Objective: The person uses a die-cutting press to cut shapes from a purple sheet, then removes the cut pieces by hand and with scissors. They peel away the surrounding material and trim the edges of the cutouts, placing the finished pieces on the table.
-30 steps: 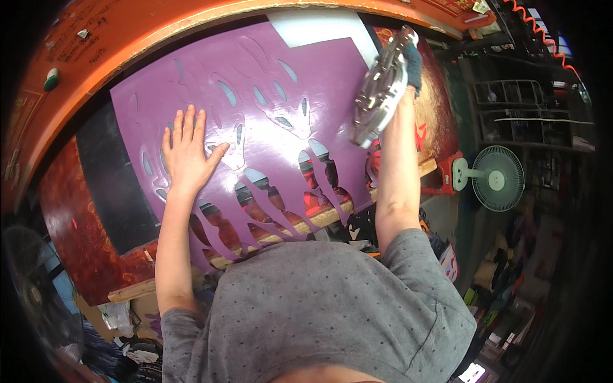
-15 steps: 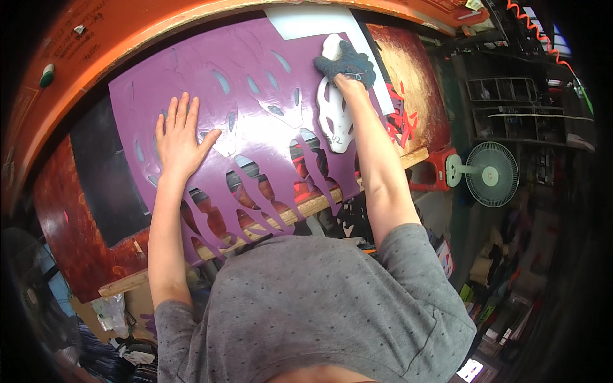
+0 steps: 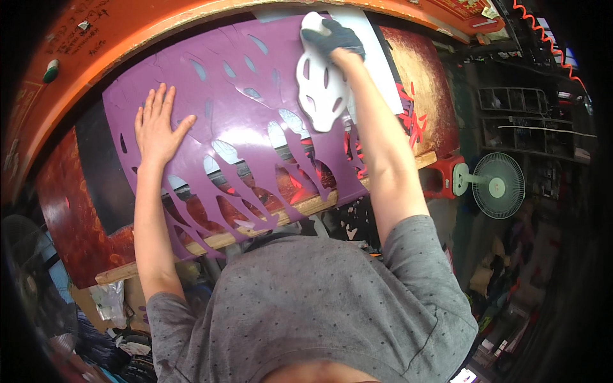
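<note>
A wide, glossy purple sheet (image 3: pixel 211 115) lies across the table, with rows of long cut-out holes that show light blue, black and red beneath. Bare and spread flat, my left hand (image 3: pixel 158 131) presses on the left part of this sheet. My right hand (image 3: pixel 335 41) wears a dark glove and grips the far end of a white cutting die (image 3: pixel 310 86), a long, wavy-edged piece with several oval openings. The die is over the right part of the sheet; whether it touches cannot be seen. Some of the right fingers are hidden.
Beyond the sheet runs an orange machine beam (image 3: pixel 211 32). Red scraps (image 3: pixel 414 124) lie on the worn board at the right. A wooden strip (image 3: pixel 306 207) edges the table nearest me. A fan (image 3: pixel 498 185) stands at the right beside a red stool (image 3: pixel 440 177). A black mat (image 3: pixel 105 179) lies left.
My right hand has carried the die farther away and to the left. The purple sheet has shifted somewhat, and my left hand sits a little farther left on it.
</note>
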Tool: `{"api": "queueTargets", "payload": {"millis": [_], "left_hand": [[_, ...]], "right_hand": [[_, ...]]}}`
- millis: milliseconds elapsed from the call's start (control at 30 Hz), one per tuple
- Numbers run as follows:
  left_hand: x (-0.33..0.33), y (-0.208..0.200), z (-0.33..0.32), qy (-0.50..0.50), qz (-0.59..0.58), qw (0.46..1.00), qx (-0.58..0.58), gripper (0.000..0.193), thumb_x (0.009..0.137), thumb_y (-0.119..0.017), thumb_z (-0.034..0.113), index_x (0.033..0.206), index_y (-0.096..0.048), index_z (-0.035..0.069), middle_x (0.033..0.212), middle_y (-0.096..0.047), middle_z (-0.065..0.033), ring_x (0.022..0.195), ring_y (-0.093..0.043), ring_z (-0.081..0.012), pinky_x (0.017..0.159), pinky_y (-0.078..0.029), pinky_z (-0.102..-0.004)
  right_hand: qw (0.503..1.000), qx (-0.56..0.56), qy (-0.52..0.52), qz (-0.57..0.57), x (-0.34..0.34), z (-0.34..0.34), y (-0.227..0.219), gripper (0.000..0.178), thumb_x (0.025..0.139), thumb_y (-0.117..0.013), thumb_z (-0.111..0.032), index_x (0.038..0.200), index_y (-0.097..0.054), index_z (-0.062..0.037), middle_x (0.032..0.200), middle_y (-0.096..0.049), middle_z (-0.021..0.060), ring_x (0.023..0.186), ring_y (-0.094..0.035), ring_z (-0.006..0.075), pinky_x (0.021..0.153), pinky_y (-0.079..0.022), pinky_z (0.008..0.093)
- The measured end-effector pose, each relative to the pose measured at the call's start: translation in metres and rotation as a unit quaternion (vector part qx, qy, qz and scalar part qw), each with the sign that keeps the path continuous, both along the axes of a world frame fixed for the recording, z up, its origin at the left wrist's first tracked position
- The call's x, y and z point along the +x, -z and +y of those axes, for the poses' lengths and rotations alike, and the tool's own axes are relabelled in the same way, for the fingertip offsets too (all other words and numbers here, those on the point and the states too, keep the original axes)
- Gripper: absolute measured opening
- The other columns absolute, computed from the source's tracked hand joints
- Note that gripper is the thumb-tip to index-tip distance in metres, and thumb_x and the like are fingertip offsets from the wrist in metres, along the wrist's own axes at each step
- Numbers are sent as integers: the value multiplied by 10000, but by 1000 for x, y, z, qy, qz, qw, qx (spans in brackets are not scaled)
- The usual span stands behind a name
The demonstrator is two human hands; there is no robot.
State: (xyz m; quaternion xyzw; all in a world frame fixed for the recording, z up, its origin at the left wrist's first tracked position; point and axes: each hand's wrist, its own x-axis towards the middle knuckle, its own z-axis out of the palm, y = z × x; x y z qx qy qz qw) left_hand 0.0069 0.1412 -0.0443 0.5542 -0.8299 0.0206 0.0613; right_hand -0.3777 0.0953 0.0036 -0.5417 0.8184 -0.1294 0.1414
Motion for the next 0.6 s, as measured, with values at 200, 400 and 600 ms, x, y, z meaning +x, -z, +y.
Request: {"api": "queueTargets", "payload": {"millis": [200,400,600], "left_hand": [[9,-5,-13,-8,-1,1000,-30,672,834,-563,538,1375,-439,159,1466,-357,-66,1379,-275,-247,1112,-199,-451],[-4,-17,85,16,141,981,-134,368,799,-663,221,1143,-607,103,1263,-531,-119,1220,-460,-327,990,-334,-449],[-18,-22,173,60,184,979,-55,256,726,-717,130,974,-669,90,1145,-593,-91,1121,-520,-310,969,-349,-435]], "right_hand": [[989,-69,84,-96,2,121,-25,635,811,-585,-475,1267,-534,-36,1243,-572,175,1126,-565,279,948,-432,346],[917,-370,-80,125,73,193,34,590,587,-790,-376,1037,-613,-39,929,-586,161,833,-595,331,700,-478,453],[917,-392,-35,61,68,184,39,566,556,-783,-373,997,-638,-49,911,-574,143,799,-575,316,654,-454,442]]}}
